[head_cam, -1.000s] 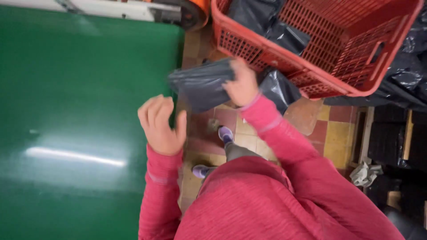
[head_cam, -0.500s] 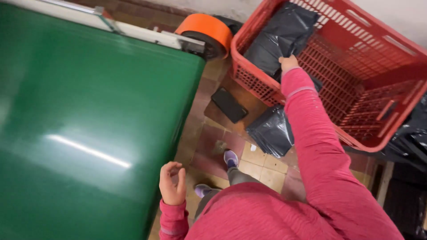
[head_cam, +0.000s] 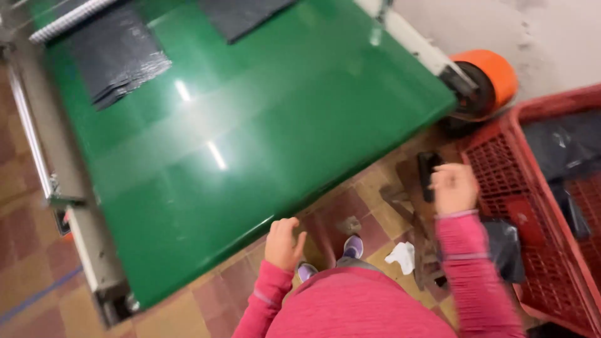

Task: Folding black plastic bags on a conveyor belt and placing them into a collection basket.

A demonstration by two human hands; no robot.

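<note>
Head view. Left hand (head_cam: pixel 283 243), fingers loosely curled and holding nothing, hovers at the near edge of the green conveyor belt (head_cam: pixel 250 131). Right hand (head_cam: pixel 454 188), loosely closed and empty, hangs just left of the red plastic crate (head_cam: pixel 501 169), beside a small black object (head_cam: pixel 429 172); black bags (head_cam: pixel 563 147) lie inside the crate, to its right.

My one head camera looks steeply down from standing height, tilted, over the green conveyor belt (head_cam: pixel 250 144), tiled floor (head_cam: pixel 37 275) and red crate (head_cam: pixel 532 188).
</note>
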